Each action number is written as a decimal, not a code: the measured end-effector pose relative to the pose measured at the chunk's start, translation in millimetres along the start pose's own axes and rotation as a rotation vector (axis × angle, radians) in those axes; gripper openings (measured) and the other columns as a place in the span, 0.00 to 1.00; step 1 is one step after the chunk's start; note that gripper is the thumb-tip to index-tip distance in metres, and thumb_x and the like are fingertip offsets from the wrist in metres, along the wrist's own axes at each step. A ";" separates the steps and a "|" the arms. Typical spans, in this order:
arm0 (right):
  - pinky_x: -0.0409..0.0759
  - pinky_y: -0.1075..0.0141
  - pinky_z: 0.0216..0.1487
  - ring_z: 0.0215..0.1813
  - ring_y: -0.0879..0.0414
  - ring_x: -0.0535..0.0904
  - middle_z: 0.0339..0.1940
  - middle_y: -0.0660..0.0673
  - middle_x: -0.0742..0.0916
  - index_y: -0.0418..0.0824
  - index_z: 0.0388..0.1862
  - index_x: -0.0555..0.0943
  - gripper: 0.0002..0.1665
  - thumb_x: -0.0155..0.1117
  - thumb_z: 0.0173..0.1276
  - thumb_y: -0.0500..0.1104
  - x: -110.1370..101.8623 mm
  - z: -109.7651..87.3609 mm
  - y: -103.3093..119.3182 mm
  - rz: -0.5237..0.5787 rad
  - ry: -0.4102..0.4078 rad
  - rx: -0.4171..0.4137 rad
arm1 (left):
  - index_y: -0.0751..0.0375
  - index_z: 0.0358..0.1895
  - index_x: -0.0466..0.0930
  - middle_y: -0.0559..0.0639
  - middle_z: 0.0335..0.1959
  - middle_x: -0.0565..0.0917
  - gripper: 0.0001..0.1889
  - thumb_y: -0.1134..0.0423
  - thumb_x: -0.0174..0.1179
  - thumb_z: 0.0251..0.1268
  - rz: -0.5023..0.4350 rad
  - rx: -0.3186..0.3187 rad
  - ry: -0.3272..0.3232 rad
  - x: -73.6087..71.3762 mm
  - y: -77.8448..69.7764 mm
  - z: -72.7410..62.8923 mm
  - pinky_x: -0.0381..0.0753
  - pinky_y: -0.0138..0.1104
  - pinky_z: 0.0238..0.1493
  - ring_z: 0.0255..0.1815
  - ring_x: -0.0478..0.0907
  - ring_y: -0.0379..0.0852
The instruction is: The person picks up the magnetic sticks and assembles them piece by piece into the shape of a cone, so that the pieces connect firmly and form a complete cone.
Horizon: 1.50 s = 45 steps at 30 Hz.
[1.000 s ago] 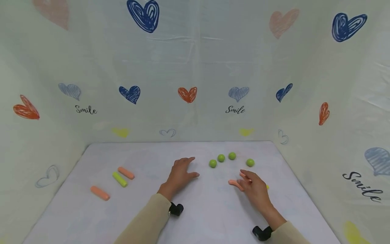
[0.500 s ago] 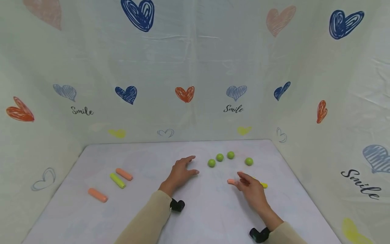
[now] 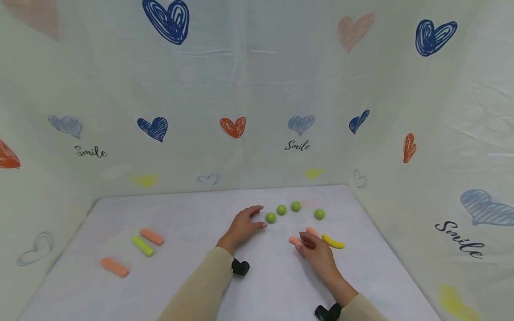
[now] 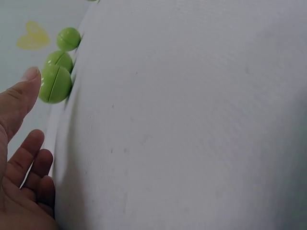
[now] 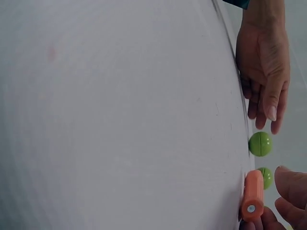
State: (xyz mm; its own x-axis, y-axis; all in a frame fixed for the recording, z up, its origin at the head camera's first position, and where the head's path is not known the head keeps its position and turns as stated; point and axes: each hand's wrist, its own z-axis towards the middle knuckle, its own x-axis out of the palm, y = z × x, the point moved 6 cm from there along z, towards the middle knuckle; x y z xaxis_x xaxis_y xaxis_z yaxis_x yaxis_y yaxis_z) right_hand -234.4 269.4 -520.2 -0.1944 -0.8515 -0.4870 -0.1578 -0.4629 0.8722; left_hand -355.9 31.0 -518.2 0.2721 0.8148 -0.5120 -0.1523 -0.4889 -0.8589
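My left hand (image 3: 242, 226) is spread just left of the nearest green ball (image 3: 271, 217); thumb and fingers stand apart and hold nothing. In the left wrist view its thumb tip (image 4: 31, 76) appears close to that ball, but contact is unclear. My right hand (image 3: 318, 256) hovers low over two orange magnetic building sticks, a nearer one (image 3: 295, 240) and a farther one (image 3: 312, 231). In the right wrist view an orange stick (image 5: 253, 195) with a metal dot on its end lies beside loosely bent fingers, with the thumb (image 5: 290, 186) apart from it.
Behind the hands are three more green balls, one (image 3: 319, 214) farther right. A curved yellow stick (image 3: 333, 241) lies right of my right hand. At left are two orange sticks (image 3: 114, 267) and a yellow-green one (image 3: 143, 246). A heart-printed curtain (image 3: 257, 89) borders the white table.
The head view has swung slightly right. My left hand has come nearer to the green balls. My right hand has shifted left, uncovering the yellow stick.
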 end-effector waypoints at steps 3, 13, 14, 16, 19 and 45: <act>0.85 0.56 0.59 0.61 0.46 0.85 0.61 0.37 0.88 0.36 0.65 0.84 0.25 0.75 0.70 0.39 3.7 -0.1 0.7 0.013 0.004 -0.002 | 0.51 0.71 0.78 0.54 0.67 0.82 0.31 0.56 0.75 0.65 0.022 0.033 -0.005 4.9 -2.9 4.0 0.67 0.55 0.76 0.73 0.74 0.58; 0.86 0.63 0.53 0.56 0.47 0.87 0.57 0.37 0.89 0.33 0.63 0.84 0.25 0.75 0.67 0.35 7.5 -0.3 3.7 0.024 -0.022 -0.015 | 0.50 0.58 0.85 0.46 0.50 0.89 0.23 0.51 0.77 0.61 0.246 0.053 -0.128 26.5 -11.1 15.7 0.66 0.54 0.62 0.56 0.78 0.53; 0.86 0.64 0.53 0.56 0.48 0.86 0.57 0.37 0.89 0.33 0.63 0.84 0.25 0.75 0.67 0.35 7.6 -0.2 3.4 0.021 -0.019 -0.017 | 0.50 0.56 0.85 0.46 0.47 0.89 0.22 0.51 0.77 0.61 0.253 0.056 -0.138 27.1 -12.4 16.0 0.67 0.54 0.61 0.55 0.77 0.53; 0.85 0.65 0.52 0.55 0.49 0.86 0.57 0.38 0.89 0.34 0.63 0.84 0.25 0.75 0.67 0.35 8.2 -0.3 2.7 0.013 -0.013 -0.024 | 0.51 0.54 0.85 0.46 0.45 0.89 0.19 0.52 0.77 0.62 0.247 0.058 -0.142 26.5 -14.1 15.0 0.66 0.53 0.60 0.54 0.77 0.53; 0.84 0.67 0.51 0.54 0.51 0.85 0.57 0.40 0.89 0.35 0.62 0.85 0.24 0.75 0.67 0.35 9.2 -0.6 2.1 -0.017 -0.002 -0.031 | 0.50 0.53 0.85 0.45 0.46 0.88 0.17 0.53 0.76 0.63 0.227 0.059 -0.119 23.1 -13.1 11.8 0.66 0.52 0.61 0.54 0.76 0.51; 0.79 0.62 0.44 0.40 0.57 0.81 0.42 0.47 0.91 0.38 0.47 0.89 0.12 0.76 0.67 0.40 10.8 3.9 6.5 -0.239 -0.001 -0.068 | 0.46 0.57 0.88 0.49 0.61 0.86 0.18 0.62 0.74 0.64 0.147 0.047 -0.039 -48.7 32.6 -67.3 0.73 0.55 0.69 0.66 0.77 0.54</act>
State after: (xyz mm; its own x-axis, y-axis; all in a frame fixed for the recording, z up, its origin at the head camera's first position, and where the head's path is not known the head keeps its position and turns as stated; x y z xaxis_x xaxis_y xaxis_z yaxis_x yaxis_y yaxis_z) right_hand -241.3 258.1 -520.0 -0.1604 -0.7155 -0.6799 -0.1340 -0.6667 0.7332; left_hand -310.2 -45.5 -520.7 0.2062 0.7473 -0.6317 -0.2326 -0.5896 -0.7735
